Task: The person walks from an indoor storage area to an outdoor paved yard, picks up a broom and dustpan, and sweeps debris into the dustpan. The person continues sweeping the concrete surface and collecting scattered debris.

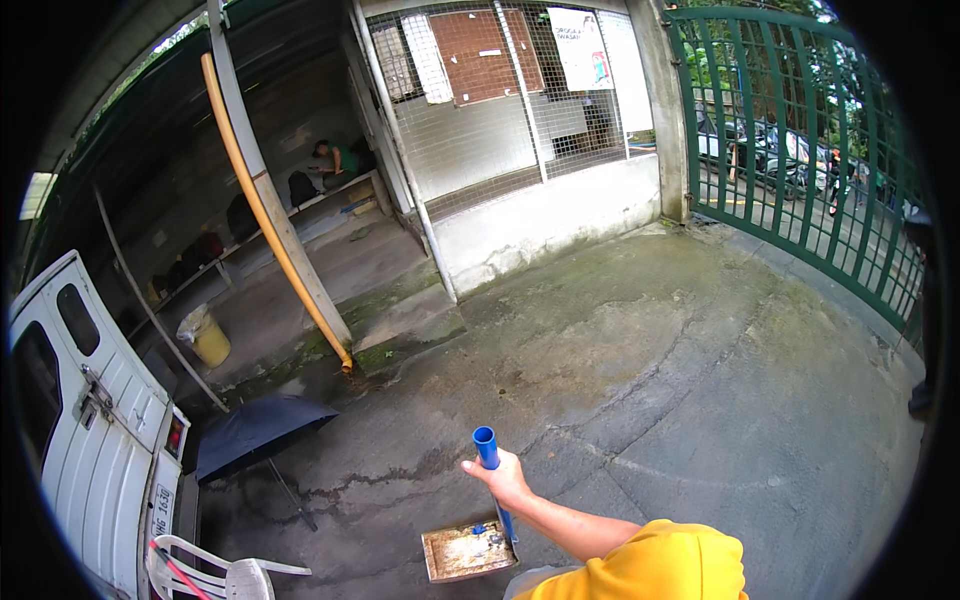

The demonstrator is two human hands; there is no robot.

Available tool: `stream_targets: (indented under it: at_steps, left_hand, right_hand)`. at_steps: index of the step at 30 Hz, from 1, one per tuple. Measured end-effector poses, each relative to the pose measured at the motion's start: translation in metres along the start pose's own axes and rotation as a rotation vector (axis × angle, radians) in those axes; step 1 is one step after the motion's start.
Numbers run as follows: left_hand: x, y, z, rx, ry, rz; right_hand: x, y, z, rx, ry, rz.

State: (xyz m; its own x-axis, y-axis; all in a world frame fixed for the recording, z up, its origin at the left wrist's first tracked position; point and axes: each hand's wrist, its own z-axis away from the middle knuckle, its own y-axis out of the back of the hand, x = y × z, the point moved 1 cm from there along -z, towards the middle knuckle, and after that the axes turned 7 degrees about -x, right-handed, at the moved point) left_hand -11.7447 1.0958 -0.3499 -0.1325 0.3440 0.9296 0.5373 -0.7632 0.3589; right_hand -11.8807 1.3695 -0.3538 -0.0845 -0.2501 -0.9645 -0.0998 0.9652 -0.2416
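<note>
My right hand (pixel 508 484) is closed around a long-handled dustpan, gripping its blue pipe handle (pixel 486 448) just under the open top end. Below the fist, the handle runs down to the dustpan's rusty, stained metal scoop (pixel 462 556), which is low over the concrete; whether it touches the ground I cannot tell. A small blue patch shows at the scoop's back. My bare forearm reaches in from a yellow sleeve (pixel 660 565) at the lower right. My left hand is out of the picture.
At left are a white van (pixel 95 420), an open dark umbrella (pixel 262 432) on the ground and a white plastic chair (pixel 245 580). An orange pipe (pixel 262 215) runs along a post. Farther off are a yellow bin (pixel 210 342), a seated person (pixel 338 160) and a green gate (pixel 800 180).
</note>
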Motion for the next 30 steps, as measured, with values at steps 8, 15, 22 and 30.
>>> stream_targets:
  at_steps: [8, 15, 22, 30]
  left_hand:
    - [-0.118, 0.214, 0.051, 0.237, 0.176, -0.012]
    - [-0.218, 0.447, 0.172, 0.628, 0.389, -0.027]
    - [-0.391, 0.639, 0.504, 1.215, 0.76, 0.119]
    - [-0.529, 0.694, 0.639, 1.453, 1.253, 0.17]
  right_hand:
    - [0.056, -0.203, 0.075, -0.121, -0.013, 0.221]
    - [0.054, -0.374, 0.197, -0.461, -0.04, 0.334]
    - [0.073, -0.56, 0.363, -0.439, -0.166, 0.145]
    - [0.137, -0.794, 0.56, -0.617, -0.148, 0.055]
